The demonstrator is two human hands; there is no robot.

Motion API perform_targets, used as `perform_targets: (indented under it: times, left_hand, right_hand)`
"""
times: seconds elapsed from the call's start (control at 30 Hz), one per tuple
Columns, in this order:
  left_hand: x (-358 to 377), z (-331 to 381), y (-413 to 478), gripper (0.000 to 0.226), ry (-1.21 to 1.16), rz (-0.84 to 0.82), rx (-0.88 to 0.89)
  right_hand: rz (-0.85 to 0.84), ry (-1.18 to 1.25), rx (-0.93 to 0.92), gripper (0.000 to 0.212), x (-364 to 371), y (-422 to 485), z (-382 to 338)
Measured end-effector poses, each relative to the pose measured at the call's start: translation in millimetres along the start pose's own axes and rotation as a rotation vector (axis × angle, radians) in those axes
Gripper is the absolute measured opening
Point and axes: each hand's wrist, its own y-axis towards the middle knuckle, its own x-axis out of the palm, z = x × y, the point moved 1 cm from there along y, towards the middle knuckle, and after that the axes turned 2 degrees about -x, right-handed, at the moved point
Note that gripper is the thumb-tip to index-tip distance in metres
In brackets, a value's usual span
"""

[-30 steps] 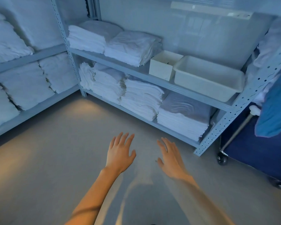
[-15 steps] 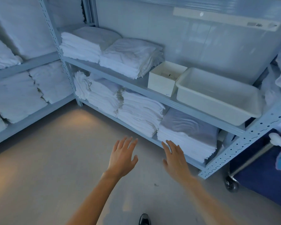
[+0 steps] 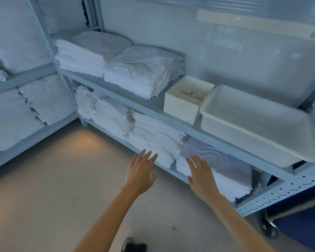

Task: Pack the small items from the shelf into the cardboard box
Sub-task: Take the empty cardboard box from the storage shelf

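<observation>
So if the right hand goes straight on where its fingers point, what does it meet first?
Probably the grey-topped towel stack on the bottom shelf; the open right hand points at its front. Depth is unclear, so the gap can't be judged.

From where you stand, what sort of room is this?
Probably a linen storeroom: metal shelving stacked with folded white towels, a white tub on one shelf, and a wheeled blue cart at the right.

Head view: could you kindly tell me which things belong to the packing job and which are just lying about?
Job: small white box, left hand, right hand, both empty.
Lying about: folded towel stacks, white plastic tub, blue cart.
</observation>
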Motion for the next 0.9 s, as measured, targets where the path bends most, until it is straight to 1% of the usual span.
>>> perform_targets:
  times: [0.2, 0.4, 0.53, 0.67, 0.8, 0.9]
  left_hand:
    - [8.9, -29.8, 74.4, 0.062, 0.014, -0.02, 0.071]
    - [-2.3, -70.2, 169.7, 0.06, 0.021, 0.002, 0.187]
    - [-9.8, -87.3, 223.9, 0.06, 0.04, -0.006, 0.255]
    - [-2.1, -91.5, 253.9, 0.06, 0.031, -0.035, 0.323]
    - [6.7, -97.7, 282.7, 0.059, 0.021, -0.051, 0.36]
    - [9.5, -96.8, 312.4, 0.058, -0.01, -0.037, 0.358]
  right_hand:
    - [-0.013, -0.005, 0.066, 0.062, 12.8, 65.7, 2.5]
    - [0.038, -0.032, 0.162, 0.061, -2.2, 150.4, -2.6]
    - [0.089, -0.026, 0.243, 0.058, -10.8, 187.9, -1.8]
    - [0.042, -0.06, 0.303, 0.059, -9.1, 206.5, 5.4]
    - [0.06, -0.069, 0.34, 0.061, -7.7, 229.6, 18.0]
    - [0.066, -0.077, 0.33, 0.059, -6.2, 253.4, 31.7]
